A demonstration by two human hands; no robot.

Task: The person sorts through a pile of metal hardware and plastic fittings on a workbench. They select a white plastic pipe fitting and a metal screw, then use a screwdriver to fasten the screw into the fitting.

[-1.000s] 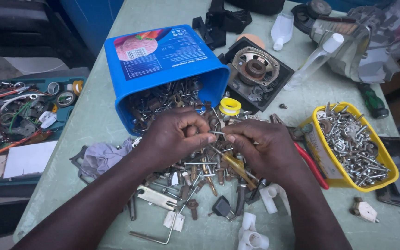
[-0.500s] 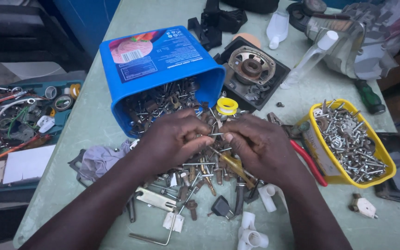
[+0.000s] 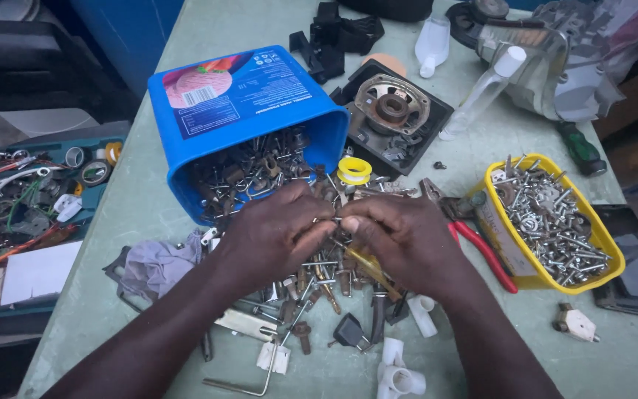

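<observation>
Both hands meet over a heap of mixed hardware (image 3: 319,284) on the green counter (image 3: 149,199): left hand (image 3: 275,236) & right hand (image 3: 404,240), fingers pinched nearly closed on a small metal piece (image 3: 336,219) btwn the tips, too small to tell what it is. Heap spills from a tipped blue tub (image 3: 245,111) just behind; yellow tray of screws (image 3: 548,222) to the right, red-handled pliers (image 3: 474,240) beside the right hand

Head cam, steep down, close over table (image 3: 186,44)
</observation>
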